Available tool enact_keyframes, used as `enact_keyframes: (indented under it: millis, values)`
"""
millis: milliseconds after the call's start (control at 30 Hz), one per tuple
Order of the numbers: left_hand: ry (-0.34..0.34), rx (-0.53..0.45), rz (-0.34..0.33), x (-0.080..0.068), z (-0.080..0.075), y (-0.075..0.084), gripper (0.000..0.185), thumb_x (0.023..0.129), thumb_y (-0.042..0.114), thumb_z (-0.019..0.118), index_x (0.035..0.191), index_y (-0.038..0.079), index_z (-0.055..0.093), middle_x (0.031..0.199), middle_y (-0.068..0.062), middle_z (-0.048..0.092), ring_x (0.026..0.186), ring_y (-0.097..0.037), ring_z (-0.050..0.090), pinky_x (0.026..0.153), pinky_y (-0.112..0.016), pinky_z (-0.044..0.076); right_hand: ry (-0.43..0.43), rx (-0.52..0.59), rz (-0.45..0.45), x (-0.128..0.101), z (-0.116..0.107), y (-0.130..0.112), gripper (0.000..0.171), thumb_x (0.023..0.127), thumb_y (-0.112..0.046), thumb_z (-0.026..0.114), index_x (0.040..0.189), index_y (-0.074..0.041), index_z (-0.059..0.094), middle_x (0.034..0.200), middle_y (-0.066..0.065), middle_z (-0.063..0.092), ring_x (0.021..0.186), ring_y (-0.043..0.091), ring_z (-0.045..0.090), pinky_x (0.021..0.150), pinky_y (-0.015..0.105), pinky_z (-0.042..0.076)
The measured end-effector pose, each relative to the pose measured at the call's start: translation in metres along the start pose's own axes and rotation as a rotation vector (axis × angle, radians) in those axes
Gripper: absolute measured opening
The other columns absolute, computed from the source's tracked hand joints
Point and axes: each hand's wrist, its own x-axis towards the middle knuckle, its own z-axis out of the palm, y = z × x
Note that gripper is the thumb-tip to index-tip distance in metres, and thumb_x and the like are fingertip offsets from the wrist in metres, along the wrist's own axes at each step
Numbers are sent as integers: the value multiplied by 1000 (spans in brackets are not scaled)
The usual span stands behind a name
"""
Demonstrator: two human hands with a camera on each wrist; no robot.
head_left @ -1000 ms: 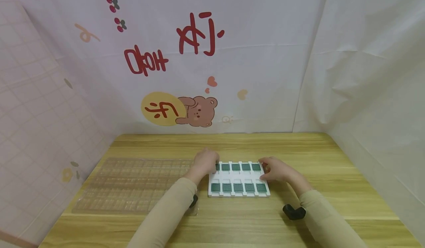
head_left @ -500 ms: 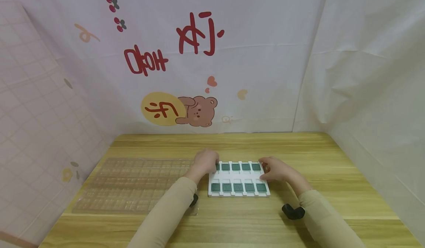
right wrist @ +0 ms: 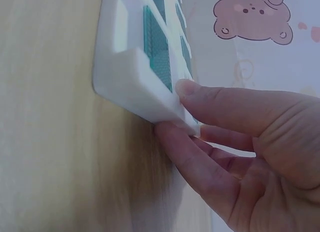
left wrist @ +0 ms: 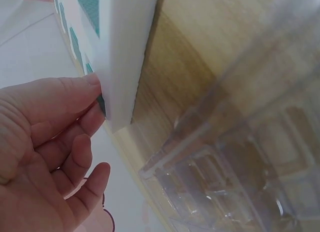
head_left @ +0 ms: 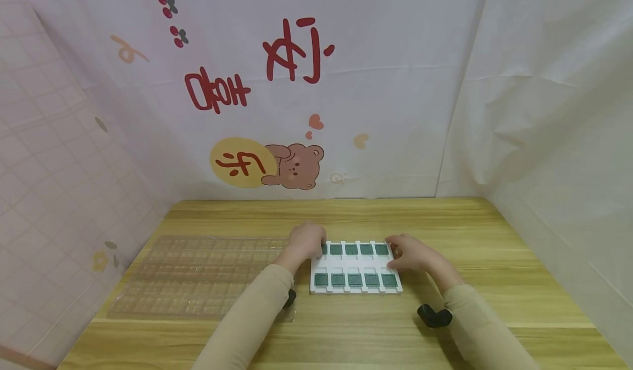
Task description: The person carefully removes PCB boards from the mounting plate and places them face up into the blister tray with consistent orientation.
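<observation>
A white tray (head_left: pixel 353 262) lies on the wooden table, holding two rows of square green chips (head_left: pixel 354 280). My left hand (head_left: pixel 306 239) is at its far left corner. Seen from the left wrist, thumb and index finger pinch a dark green chip (left wrist: pixel 101 103) at the tray's corner, while the other fingers curl loosely. At the right end, my right hand (head_left: pixel 412 254) grips the tray's edge. In the right wrist view its thumb (right wrist: pixel 192 92) lies on the top beside a chip, and the index finger (right wrist: pixel 175 142) sits against the side below.
A clear plastic tray (head_left: pixel 198 276) with many small compartments lies on the left of the table (head_left: pixel 356 337), partly beneath my left forearm. Black pieces (head_left: pixel 435 316) show at both wrists. A printed cloth (head_left: pixel 376 95) hangs behind the table and along its sides.
Both hands keep their places on the white tray. The black piece by the right wrist has shifted slightly left along with the forearm.
</observation>
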Motion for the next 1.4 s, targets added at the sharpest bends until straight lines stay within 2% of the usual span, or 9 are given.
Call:
enact_keyframes:
  millis: [133,800,1033,1400]
  values:
    - [-6,-13,-11,0,-1,0,17,72,8,84,85,14,75,82,5,66,82,-18,56,78,-38,49,-1,4,3,-1,0,-2,66,79,-10,82,133,12,51,109,15,58,92,25,56,86,44,48]
    - [-15,-100,-19,-6,-2,-3,18,72,3,81,83,14,72,83,5,65,78,-17,54,74,-39,48,9,-15,9,-2,2,-5,65,78,-10,82,132,11,53,106,14,58,90,24,55,84,43,49]
    - [-12,-122,-34,-6,-2,-4,20,71,3,82,86,14,74,87,5,67,82,-17,56,79,-41,49,7,-8,49,-2,2,-7,65,80,-10,81,134,10,52,109,14,57,91,24,54,85,43,48]
    - [12,-186,-18,-7,-4,-3,20,75,7,80,94,14,76,93,4,70,90,-19,61,87,-44,49,7,-6,26,-4,0,-8,65,79,-9,81,133,12,51,108,15,57,90,24,54,84,42,48]
